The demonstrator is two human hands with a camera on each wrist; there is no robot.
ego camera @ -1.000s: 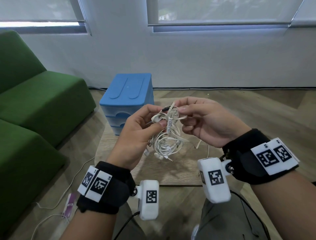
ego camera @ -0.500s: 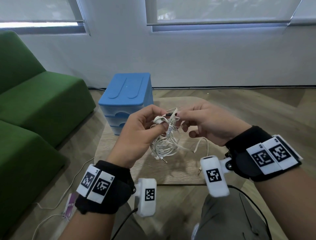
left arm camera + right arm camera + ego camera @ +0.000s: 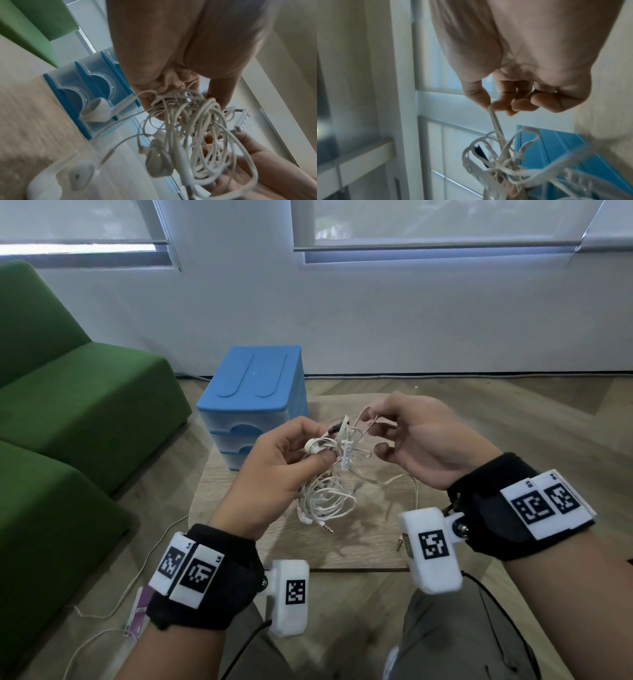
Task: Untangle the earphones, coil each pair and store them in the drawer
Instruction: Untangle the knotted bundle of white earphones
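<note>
The left hand (image 3: 277,474) covers the top of the tangle of earphones (image 3: 325,498), so how many pairs are in it cannot be told. In the left wrist view the earbud (image 3: 75,175) nearest the camera is blurry, and the picture's bottom edge cuts the tangle off. The hands hide part of the blue drawer box (image 3: 253,392) behind the tangle. In the right wrist view the box is blurry, and the bottom edge cuts the cords.
</note>
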